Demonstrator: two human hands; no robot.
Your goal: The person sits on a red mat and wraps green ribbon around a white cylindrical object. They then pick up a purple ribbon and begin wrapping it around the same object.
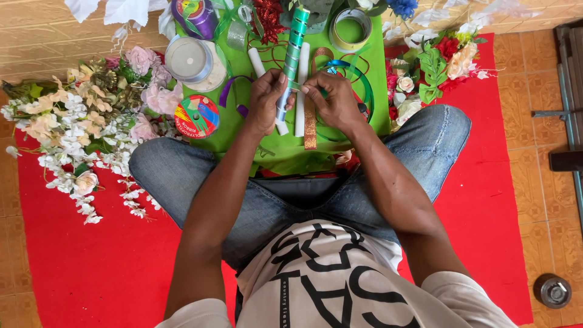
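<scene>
A person is sitting cross-legged on a red mat (91, 273) spread over the tiled floor, with a green cloth (243, 136) lying in front of the knees. The left hand (265, 100) is wrapping its grip around the lower part of a white tube (293, 58) that is partly wound with shiny green ribbon, holding it upright over the middle of the cloth. The right hand (333, 100) is pinching its grip narrow on the ribbon's loose end, right against the tube. Two bare white tubes (302, 91) are lying on the cloth just behind the hands, and a strip of gold glitter ribbon (310, 127) is lying beside them. A red ribbon spool (197, 116) is sitting at the cloth's left edge, with a white spool (189, 61) further up. Pale artificial flowers (79, 127) are lying heaped on the mat's left side, and red and cream ones (437, 67) are lying near the cloth's far right corner.
</scene>
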